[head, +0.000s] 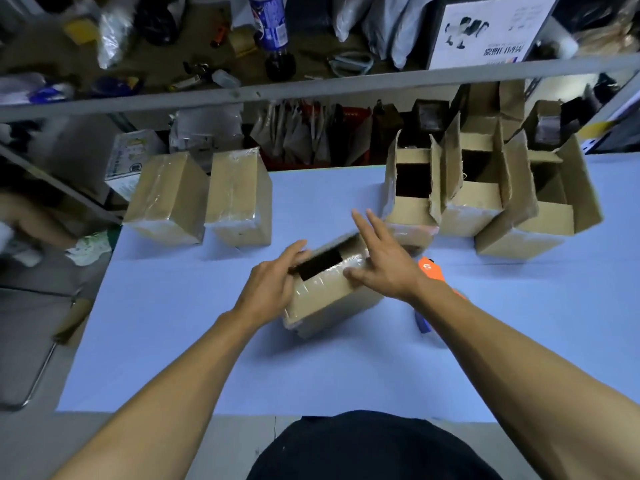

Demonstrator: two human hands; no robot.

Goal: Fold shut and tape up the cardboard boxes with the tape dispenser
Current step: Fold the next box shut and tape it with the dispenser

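Observation:
A small cardboard box (329, 303) sits in the middle of the pale blue table (173, 341), its top partly folded with a dark gap still showing. My left hand (273, 289) rests on its left end, fingers bent over the left flap. My right hand (381, 261) lies flat over the right flap with straight, spread fingers. An orange tape dispenser (431, 270) with a blue handle lies on the table just right of the box, partly hidden behind my right wrist.
Two taped boxes (166, 199) (239, 199) stand at the back left. Three open boxes (412, 188) (474, 181) (550, 202) with raised flaps stand at the back right. A cluttered shelf rail (311, 88) runs behind the table.

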